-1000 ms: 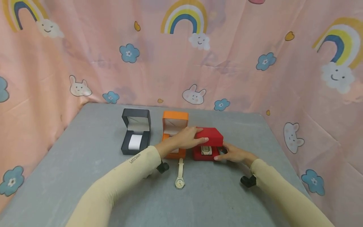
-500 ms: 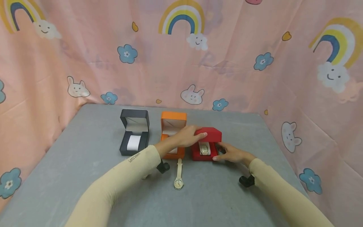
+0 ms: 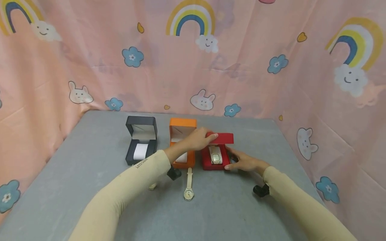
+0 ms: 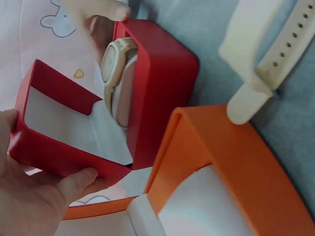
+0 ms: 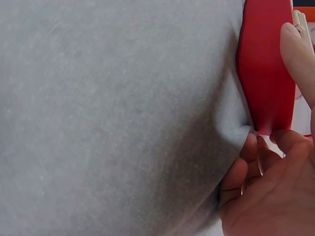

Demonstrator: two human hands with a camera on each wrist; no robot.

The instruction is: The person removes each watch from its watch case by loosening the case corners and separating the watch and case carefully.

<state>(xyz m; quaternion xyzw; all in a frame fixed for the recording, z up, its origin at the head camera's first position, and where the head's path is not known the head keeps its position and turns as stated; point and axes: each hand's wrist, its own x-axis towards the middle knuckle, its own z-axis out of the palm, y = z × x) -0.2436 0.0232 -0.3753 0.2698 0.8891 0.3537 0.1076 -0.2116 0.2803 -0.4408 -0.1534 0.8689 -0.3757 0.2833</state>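
A red watch box [image 3: 207, 164] stands on the table with its lid [image 3: 225, 138] tilted up. My left hand [image 3: 198, 139] grips the lid, its thumb along the edge in the left wrist view, where the lid's white lining [image 4: 56, 115] shows. The right hand [image 3: 245, 163] holds the base at its right side, thumb at the front corner and fingers farther back, as the right wrist view shows beside the red side wall [image 5: 266, 69]. Inside, a wristwatch [image 3: 215, 158] with a squarish gold-rimmed face sits wrapped round a pale cushion.
An orange watch box [image 3: 183, 122], lid up, stands left of the red one, partly behind my left arm. Farther left is an open black watch box [image 3: 141, 122] with a white cushion. A cream wristwatch [image 3: 188, 193] lies in front; another watch [image 3: 152, 186] peeks from under my left sleeve.
The red lid has swung up and back under my left hand, uncovering more of the watch inside. My right hand has kept its place at the base. The head view has shifted slightly.
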